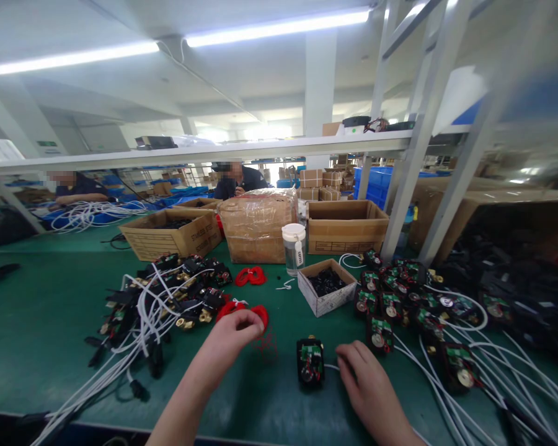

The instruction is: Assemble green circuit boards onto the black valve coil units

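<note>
The left hand [235, 334] has thumb and fingertips nearly meeting by looped red wire [227, 308]; their grip I cannot tell. Left of the right hand [367, 381], its fingers curled, lies a black rectangular unit with green circuitry [310, 362]; any hold on its white cable [332, 367] is unclear.

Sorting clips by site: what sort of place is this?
Probably an electronics assembly workshop. Exposed circuit boards and white cables lie on a long green bench, with open cardboard boxes behind and a person in dark clothing beyond.
</note>
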`<state>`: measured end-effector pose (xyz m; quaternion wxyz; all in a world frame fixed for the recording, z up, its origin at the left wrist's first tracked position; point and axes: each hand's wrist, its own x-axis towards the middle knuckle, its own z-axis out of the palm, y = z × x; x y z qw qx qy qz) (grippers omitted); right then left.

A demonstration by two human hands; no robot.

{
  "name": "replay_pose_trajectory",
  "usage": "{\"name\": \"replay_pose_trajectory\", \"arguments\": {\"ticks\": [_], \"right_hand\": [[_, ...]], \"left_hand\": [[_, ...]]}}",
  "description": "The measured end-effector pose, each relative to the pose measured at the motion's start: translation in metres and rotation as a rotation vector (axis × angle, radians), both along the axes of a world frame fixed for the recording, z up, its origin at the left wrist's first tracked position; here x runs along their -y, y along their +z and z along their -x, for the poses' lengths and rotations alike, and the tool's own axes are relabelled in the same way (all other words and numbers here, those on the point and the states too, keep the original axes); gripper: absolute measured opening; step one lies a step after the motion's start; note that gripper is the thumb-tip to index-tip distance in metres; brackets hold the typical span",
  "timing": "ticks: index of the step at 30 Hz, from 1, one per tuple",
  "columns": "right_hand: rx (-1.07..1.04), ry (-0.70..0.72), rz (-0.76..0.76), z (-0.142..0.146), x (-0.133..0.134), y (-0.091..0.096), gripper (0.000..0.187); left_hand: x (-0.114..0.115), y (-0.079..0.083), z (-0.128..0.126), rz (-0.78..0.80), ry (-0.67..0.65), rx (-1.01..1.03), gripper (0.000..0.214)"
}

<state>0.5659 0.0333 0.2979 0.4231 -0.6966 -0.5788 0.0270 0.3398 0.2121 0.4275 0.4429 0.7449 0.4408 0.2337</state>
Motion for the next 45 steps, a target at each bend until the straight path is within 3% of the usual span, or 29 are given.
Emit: {"name": "replay_pose_trajectory", "arguments": {"ticks": [4,8,12,16,23,29,33,38,45], "right_hand": [[-0.148,0.043,-0.018,0.001,-0.015,0.041,0.018],[-0.252,0.263,0.112,0.016,-0.057,0.096,0.025],[-0.212,0.379,0.178,0.038,-0.101,0.118,0.028],[-0.182,0.393,0.193,0.055,-0.120,0.113,0.015],[-0.175,0.414,0.206,0.058,-0.112,0.115,0.012],[-0.296,0.474,0.253,0.045,-0.075,0.130,0.007],[-0.377,0.443,0.331,0.032,-0.041,0.132,0.005],[-0.388,0.391,0.394,0.014,-0.016,0.112,0.006],[-0.369,0.273,0.353,0.000,-0.017,0.077,0.006]], "left_hand": [[0.000,0.009,0.002,0.033,-0.021,0.016,0.022],[-0.002,0.012,0.001,0.055,-0.056,0.040,0.022],[-0.002,0.009,0.002,0.073,-0.070,0.050,0.022],[-0.004,0.001,0.007,0.113,-0.058,0.106,0.021],[0.004,-0.005,0.014,0.164,-0.019,0.192,0.023],[0.036,0.006,0.009,0.260,-0.069,0.238,0.023],[0.054,0.002,-0.003,0.276,-0.120,0.182,0.023],[0.065,-0.017,-0.025,0.234,-0.131,0.084,0.023],[0.059,-0.040,-0.043,0.124,-0.078,0.006,0.023]]}}
